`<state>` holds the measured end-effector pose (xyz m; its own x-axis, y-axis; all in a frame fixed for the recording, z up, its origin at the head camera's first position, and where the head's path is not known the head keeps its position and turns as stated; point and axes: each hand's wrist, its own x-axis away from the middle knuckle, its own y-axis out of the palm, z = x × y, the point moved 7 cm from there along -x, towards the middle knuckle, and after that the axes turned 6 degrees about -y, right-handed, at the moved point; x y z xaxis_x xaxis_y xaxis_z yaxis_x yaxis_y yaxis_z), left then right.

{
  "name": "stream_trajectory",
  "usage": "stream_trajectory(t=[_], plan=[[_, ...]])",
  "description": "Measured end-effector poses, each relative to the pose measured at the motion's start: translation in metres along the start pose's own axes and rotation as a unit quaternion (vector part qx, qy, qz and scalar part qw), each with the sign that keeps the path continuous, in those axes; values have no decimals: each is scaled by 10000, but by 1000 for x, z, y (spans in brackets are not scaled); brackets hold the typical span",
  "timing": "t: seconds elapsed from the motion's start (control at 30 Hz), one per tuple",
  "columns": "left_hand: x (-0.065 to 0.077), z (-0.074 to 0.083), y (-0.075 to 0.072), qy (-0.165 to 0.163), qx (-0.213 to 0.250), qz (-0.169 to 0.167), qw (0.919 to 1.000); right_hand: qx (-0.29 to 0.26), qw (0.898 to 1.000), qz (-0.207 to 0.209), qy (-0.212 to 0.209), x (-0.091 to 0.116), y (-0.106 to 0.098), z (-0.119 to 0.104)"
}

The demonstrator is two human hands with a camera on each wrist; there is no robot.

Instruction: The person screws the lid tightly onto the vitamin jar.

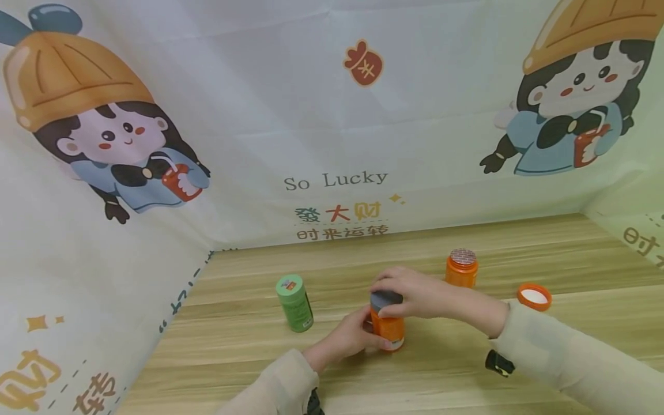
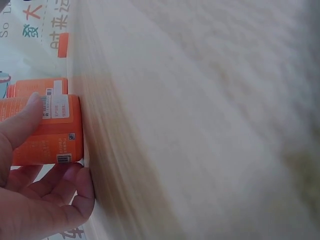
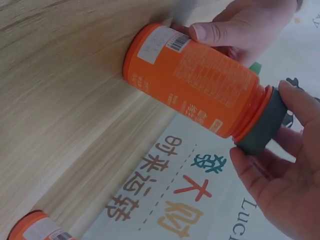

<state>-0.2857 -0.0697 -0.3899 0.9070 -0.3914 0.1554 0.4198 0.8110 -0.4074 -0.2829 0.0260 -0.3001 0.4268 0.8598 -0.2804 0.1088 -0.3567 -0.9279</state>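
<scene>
An orange bottle (image 1: 389, 331) with a dark grey lid (image 1: 383, 299) stands on the table in the head view. My left hand (image 1: 353, 333) holds the bottle's body low down, its thumb along the label in the left wrist view. From above, my right hand (image 1: 415, 293) grips the grey lid, with thumb and fingers round its rim in the right wrist view. The lid (image 3: 262, 122) sits on the bottle's neck, and a strip of orange neck shows below it. Whether the lid is loose or tight I cannot tell.
To the right, beyond my right forearm, stands a second orange bottle (image 1: 461, 271) without a lid, a patterned seal over its mouth. Near it an orange lid (image 1: 534, 297) lies with its white inside up. A green jar (image 1: 295, 304) stands on the left. A printed cloth (image 1: 332, 132) hangs behind.
</scene>
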Motion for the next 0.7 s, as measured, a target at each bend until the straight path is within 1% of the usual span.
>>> stream_trajectory(t=[0.07, 0.17, 0.27, 0.33, 0.57, 0.7], plan=[[0, 0, 0, -25, 27, -17, 10000, 158, 9997, 92, 165, -1, 1, 0], [0, -1, 0, -42, 44, -18, 10000, 289, 9981, 188, 519, -3, 2, 1], [-1, -1, 0, -39, 63, -13, 10000, 319, 9950, 272, 902, -4, 3, 4], [-1, -1, 0, -50, 80, -30, 10000, 380, 9929, 363, 1067, -4, 4, 5], [1, 0, 0, -95, 42, -21, 9999, 779, 9872, 639, 1240, -6, 4, 4], [0, -1, 0, -117, 10, 9, 9999, 787, 9861, 644, 1315, -7, 6, 4]])
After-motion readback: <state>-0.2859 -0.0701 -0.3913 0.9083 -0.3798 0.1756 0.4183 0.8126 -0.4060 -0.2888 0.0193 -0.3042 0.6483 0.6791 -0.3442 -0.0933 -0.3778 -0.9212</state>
